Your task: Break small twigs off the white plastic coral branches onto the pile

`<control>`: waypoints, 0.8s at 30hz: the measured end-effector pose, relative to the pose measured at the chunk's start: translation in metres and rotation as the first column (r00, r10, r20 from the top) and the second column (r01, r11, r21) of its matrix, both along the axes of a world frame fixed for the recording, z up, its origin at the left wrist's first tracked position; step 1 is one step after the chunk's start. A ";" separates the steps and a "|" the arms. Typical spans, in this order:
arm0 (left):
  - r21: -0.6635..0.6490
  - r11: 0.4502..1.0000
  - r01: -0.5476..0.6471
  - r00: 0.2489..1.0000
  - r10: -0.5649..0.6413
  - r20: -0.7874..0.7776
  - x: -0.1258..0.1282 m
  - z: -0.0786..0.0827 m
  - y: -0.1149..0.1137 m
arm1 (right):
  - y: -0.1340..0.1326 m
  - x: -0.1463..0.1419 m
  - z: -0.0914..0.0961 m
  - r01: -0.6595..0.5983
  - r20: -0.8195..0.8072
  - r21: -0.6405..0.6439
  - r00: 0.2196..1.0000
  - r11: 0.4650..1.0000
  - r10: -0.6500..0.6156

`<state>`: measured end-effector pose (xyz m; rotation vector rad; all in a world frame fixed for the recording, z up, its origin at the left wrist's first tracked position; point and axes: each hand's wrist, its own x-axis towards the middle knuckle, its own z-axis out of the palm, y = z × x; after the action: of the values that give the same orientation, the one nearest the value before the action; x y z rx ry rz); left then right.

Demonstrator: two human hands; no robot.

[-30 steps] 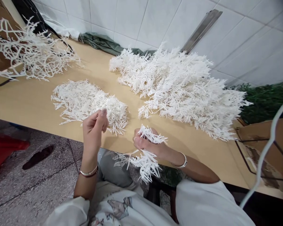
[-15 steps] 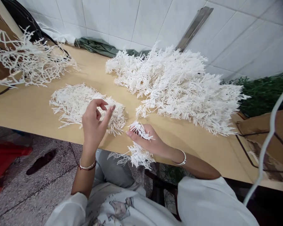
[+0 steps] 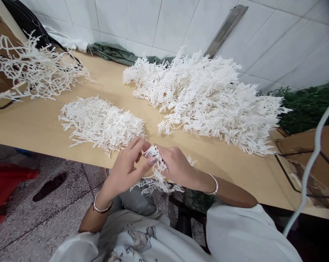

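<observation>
A branching white plastic sprig (image 3: 159, 176) hangs over the near edge of the table, with more of its tips showing past the right hand. My right hand (image 3: 179, 167) is closed round its upper part. On the left, my left hand (image 3: 130, 167) has its thumb and forefinger at the sprig's tips in a pinch, right against the right hand. Just beyond my left hand lies a low pile of short white plastic pieces (image 3: 104, 123). A larger heap of bushy white sprigs (image 3: 205, 98) spreads behind my right hand.
Bare, thin white branches (image 3: 38, 72) lie tangled at the far left of the table (image 3: 24, 125). Green cloth (image 3: 112, 52) runs along the tiled wall. At right are green foliage (image 3: 309, 109), a cardboard box (image 3: 317, 153) and a pale cable (image 3: 308, 174). A red stool (image 3: 11, 185) stands at lower left.
My left hand has come down and right from above the small pile to the sprig in my right hand. My right hand has turned slightly and still holds the sprig.
</observation>
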<state>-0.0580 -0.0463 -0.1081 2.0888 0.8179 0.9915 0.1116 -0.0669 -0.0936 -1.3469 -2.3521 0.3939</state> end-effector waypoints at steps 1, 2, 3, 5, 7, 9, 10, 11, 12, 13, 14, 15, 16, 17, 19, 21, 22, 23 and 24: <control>-0.038 0.999 0.025 1.000 -0.025 0.006 0.000 0.000 0.000 | -0.001 -0.001 0.000 -0.002 0.015 -0.010 1.000 1.000 0.002; -0.069 0.997 0.044 0.999 -0.044 0.010 -0.001 0.001 0.001 | -0.001 -0.001 0.001 -0.005 0.022 -0.030 1.000 1.000 0.005; -0.095 0.994 0.060 0.998 -0.059 0.015 -0.002 0.001 0.001 | -0.001 -0.001 0.001 -0.011 0.019 -0.060 1.000 0.998 0.012; -0.158 0.982 0.103 0.994 -0.097 0.043 -0.004 0.000 0.000 | 0.000 -0.001 0.004 -0.053 -0.013 -0.134 0.999 0.990 0.051; -0.256 0.951 0.175 0.983 -0.153 0.103 -0.009 -0.003 -0.002 | 0.002 0.001 0.009 -0.119 -0.056 -0.208 0.992 0.971 0.110; -0.357 0.905 0.231 0.967 -0.174 0.184 -0.015 -0.006 -0.004 | 0.004 0.002 0.015 -0.189 -0.071 -0.263 0.982 0.946 0.176; -0.400 0.882 0.249 0.960 -0.169 0.224 -0.018 -0.008 -0.005 | 0.004 0.003 0.018 -0.219 -0.071 -0.278 0.976 0.935 0.207; -0.434 0.861 0.266 0.952 -0.163 0.260 -0.021 -0.010 -0.005 | 0.005 0.004 0.020 -0.251 -0.074 -0.284 0.968 0.925 0.240; -0.458 0.844 0.278 0.946 -0.159 0.283 -0.023 -0.012 -0.006 | 0.005 0.004 0.022 -0.286 -0.080 -0.282 0.958 0.916 0.275; -0.469 0.838 0.279 0.945 -0.152 0.291 -0.025 -0.013 -0.006 | 0.005 0.005 0.022 -0.317 -0.086 -0.277 0.948 0.907 0.305; -0.467 0.843 0.268 0.948 -0.145 0.283 -0.025 -0.013 -0.006 | 0.005 0.005 0.021 -0.336 -0.092 -0.267 0.942 0.903 0.323; -0.448 0.860 0.243 0.955 -0.132 0.264 -0.025 -0.013 -0.006 | 0.005 0.005 0.019 -0.340 -0.100 -0.252 0.940 0.906 0.325; -0.419 0.884 0.208 0.964 -0.113 0.238 -0.024 -0.013 -0.007 | 0.005 0.004 0.017 -0.331 -0.109 -0.231 0.943 0.915 0.313; -0.383 0.909 0.162 0.975 -0.087 0.207 -0.023 -0.013 -0.007 | 0.004 0.004 0.014 -0.309 -0.121 -0.205 0.950 0.929 0.289; -0.301 0.952 0.059 0.991 -0.019 0.134 -0.019 -0.014 -0.008 | 0.004 0.003 0.008 -0.256 -0.142 -0.158 0.962 0.954 0.235; -0.241 0.971 -0.007 0.997 0.027 0.077 -0.016 -0.015 -0.009 | 0.004 0.002 0.004 -0.226 -0.157 -0.140 0.966 0.964 0.204; -0.236 0.972 -0.008 0.997 0.026 0.072 -0.015 -0.017 -0.009 | 0.004 0.001 0.004 -0.229 -0.166 -0.147 0.965 0.962 0.204; -0.252 0.968 0.023 0.996 0.000 0.092 -0.015 -0.018 -0.009 | 0.005 0.001 0.005 -0.246 -0.181 -0.162 0.959 0.956 0.217; -0.290 0.954 0.083 0.990 -0.044 0.136 -0.015 -0.019 -0.008 | 0.005 0.002 0.006 -0.277 -0.200 -0.181 0.950 0.944 0.241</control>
<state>-0.0733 -0.0545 -0.1270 1.7676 0.7762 0.8982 0.1134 -0.0616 -0.0875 -1.0348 -2.3953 0.8227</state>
